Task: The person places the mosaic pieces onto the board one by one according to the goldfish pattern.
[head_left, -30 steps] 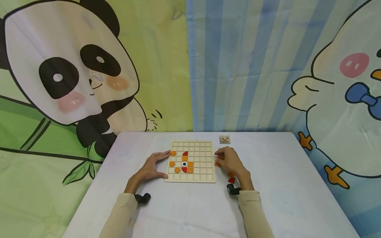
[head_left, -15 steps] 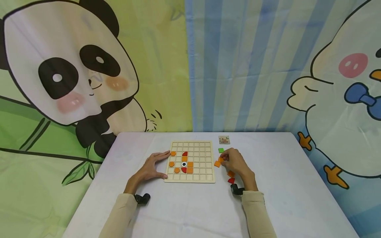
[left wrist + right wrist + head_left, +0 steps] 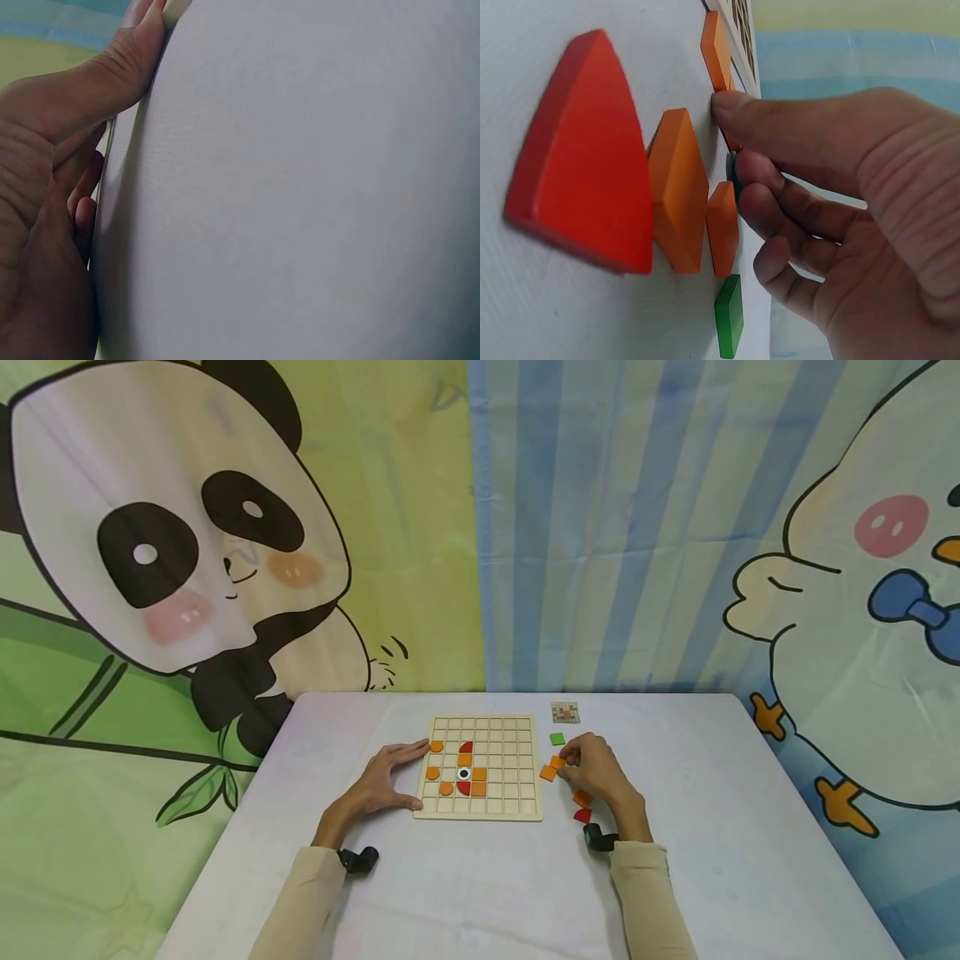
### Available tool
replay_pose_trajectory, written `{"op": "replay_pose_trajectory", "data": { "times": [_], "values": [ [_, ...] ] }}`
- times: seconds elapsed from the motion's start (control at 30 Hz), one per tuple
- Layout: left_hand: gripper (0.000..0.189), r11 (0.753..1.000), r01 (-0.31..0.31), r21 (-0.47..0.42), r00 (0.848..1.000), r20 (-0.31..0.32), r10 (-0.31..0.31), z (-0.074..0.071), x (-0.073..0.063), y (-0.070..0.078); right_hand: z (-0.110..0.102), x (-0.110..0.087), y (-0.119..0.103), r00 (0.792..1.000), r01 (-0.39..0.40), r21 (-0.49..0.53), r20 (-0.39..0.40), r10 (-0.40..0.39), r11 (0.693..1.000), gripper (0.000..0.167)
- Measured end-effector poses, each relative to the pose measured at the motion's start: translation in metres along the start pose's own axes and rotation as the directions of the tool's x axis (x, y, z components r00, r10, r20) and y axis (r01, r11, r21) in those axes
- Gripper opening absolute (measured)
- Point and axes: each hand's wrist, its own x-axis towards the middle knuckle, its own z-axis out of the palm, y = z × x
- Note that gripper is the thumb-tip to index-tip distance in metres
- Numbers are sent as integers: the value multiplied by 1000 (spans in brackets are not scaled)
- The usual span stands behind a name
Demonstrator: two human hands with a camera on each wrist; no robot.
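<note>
A wooden grid board [image 3: 510, 760] lies on the table, bearing orange discs [image 3: 437, 747], orange squares [image 3: 479, 781], red quarter-rounds [image 3: 467, 747] and an eye tile [image 3: 464, 774]. My left hand [image 3: 381, 779] spans the board's left edge, thumb at the near corner and straight fingers farther up. Right of the board, my right hand [image 3: 597, 768] pinches an orange square tile [image 3: 557, 762] close over the table. In the right wrist view the thumb tip is right at this tile, and the index finger is mostly hidden. Another orange tile [image 3: 548, 773] lies beside it.
A green square tile [image 3: 557, 739] lies beyond the right hand, and a small patterned card [image 3: 566, 712] farther back. Nearer me, left of the right wrist, are an orange tile [image 3: 582, 798] and a red quarter-round [image 3: 582, 816]. A printed curtain [image 3: 600, 527] hangs behind the table.
My right hand has drawn back slightly to the right from the board's edge, bringing the green tile and the orange tiles into view. The left hand and the board have stayed put.
</note>
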Motion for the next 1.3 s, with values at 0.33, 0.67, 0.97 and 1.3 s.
{"op": "replay_pose_trajectory", "data": {
  "times": [0.33,0.67,0.97,1.3],
  "values": [
    [113,1000,3,3,1000,0,-3,0,1,0,-5,-2,2,996,38,6,-86,-38,999,21],
    [112,999,-21,-32,1000,5,22,0,0,-2,1,0,-3,989,136,85,-70,-131,987,22],
    [111,1000,-23,-17,1000,4,23,0,1,-3,11,5,-10,979,203,107,-51,-198,973,20],
    [112,1000,-22,-21,1000,9,22,0,2,-5,24,12,-16,953,304,92,-24,-303,948,17]
  ]
}}
